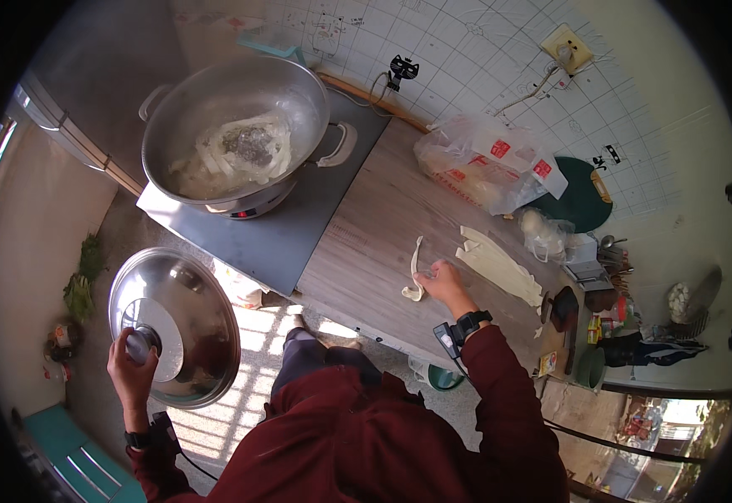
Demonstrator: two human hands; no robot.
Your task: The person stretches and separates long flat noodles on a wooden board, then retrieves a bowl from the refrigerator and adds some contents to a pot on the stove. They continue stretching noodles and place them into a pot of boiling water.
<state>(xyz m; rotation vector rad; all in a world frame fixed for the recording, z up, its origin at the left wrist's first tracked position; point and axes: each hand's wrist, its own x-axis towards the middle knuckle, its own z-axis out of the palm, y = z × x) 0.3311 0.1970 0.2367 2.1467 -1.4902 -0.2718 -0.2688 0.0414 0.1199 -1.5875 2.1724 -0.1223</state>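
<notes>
My left hand [132, 368] grips the knob of a large round metal lid [205, 327], held beside the counter above the floor. On the wood-grain counter, my right hand [444, 286] has its fingers on a narrow strip of dough [415, 264], which curls at its near end. Right of that hand lies a flat stack of dough strips [498, 264]. At the upper left stands a wide two-handled metal pan [174, 135] with no lid on it. Pale noodle strips [281, 148] ring the bubbling liquid inside.
The pan sits on an electric cooker base [246, 212] upon a dark grey surface [271, 245]. Plastic bags [485, 163], a dark green round board [576, 195] and a utensil holder [614, 258] line the wall. Leafy greens [83, 283] and bottles [64, 342] are on the floor at left.
</notes>
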